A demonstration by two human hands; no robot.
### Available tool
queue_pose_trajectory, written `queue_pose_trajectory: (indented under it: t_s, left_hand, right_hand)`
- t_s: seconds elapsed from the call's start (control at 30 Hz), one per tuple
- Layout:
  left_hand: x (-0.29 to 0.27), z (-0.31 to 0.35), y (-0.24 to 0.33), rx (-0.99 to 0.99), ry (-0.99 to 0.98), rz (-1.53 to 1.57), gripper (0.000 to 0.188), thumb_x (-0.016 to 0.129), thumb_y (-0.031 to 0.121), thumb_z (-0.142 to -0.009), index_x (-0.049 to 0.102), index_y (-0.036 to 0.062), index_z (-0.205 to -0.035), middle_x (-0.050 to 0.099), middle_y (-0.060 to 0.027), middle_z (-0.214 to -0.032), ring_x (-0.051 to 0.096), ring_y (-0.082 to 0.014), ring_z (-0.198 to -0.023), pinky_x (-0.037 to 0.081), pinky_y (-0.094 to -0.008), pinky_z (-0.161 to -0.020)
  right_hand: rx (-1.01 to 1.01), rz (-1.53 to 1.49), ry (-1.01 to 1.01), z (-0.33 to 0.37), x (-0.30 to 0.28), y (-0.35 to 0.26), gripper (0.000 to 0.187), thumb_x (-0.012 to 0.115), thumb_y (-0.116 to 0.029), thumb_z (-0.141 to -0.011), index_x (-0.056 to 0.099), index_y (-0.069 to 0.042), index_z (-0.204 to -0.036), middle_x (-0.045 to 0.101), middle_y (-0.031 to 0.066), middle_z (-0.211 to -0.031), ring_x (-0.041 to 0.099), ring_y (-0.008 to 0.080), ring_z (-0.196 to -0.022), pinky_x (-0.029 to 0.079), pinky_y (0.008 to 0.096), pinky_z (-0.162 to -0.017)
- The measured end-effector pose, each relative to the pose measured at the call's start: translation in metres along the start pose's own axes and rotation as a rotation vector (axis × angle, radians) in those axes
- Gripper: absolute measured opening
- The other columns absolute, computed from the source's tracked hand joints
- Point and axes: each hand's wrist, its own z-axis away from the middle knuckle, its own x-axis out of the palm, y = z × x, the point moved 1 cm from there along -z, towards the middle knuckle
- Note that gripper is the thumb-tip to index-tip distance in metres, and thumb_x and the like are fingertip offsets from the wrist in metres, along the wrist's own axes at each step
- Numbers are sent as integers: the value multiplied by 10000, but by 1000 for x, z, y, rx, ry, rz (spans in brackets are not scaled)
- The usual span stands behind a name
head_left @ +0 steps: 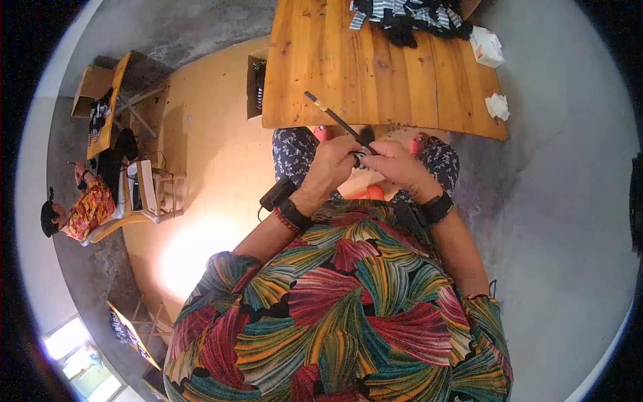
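My left hand [333, 163] and my right hand [400, 165] meet over my lap, just in front of the table's near edge, both with fingers closed. A slim dark rod [343, 124] with a gold band and a greyish tip slants up and left over the table edge. Its lower end runs in under my right thumb and fingers. Between the fingertips shows a small black-and-white bit, pinched by my left hand; its kind is not clear. Right by the rod is a dark fuzzy tuft [367, 135], partly behind my fingers.
The wooden table [335, 74] bears a heap of black and grey-striped fabric pieces [408, 17], a white tissue pack [486, 47] and a crumpled tissue [497, 106]. An open cardboard box [256, 87] stands left of it. Another person [90, 208] sits far left at a tilted-looking table.
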Motion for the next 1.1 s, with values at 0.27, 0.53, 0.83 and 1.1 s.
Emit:
queue_pose_trajectory:
  t_s: [0.27,0.53,0.83,1.1]
  left_hand:
    - [5,0,-24,-611,60,903,152,501,-53,-690,564,-57,-828,590,-100,-732,589,-185,-621,510,-270,-574]
    - [3,-9,-22,-483,51,978,151,488,-61,-714,583,-39,-831,594,-80,-754,573,-156,-641,486,-245,-524]
    - [21,-9,-23,-568,13,794,196,481,7,-762,577,-25,-929,597,-82,-756,583,-166,-617,501,-269,-553]
    - [10,3,-25,-609,-146,1302,229,557,59,-755,570,-40,-961,612,-115,-831,607,-217,-706,509,-331,-630]
  right_hand:
    - [-365,914,358,-2,16,-7,184,536,-153,-744,507,27,-722,525,227,-694,527,385,-694,412,435,-601]
    - [-380,565,463,-2,14,-12,171,532,-135,-758,553,16,-834,558,198,-690,561,307,-634,438,357,-580]
    - [-415,516,392,-5,4,-2,156,508,-109,-769,569,7,-853,556,138,-615,554,186,-561,427,309,-523]
    - [-11,-46,291,3,0,-2,105,478,-17,-815,579,-8,-843,553,-27,-702,500,49,-610,416,186,-537]
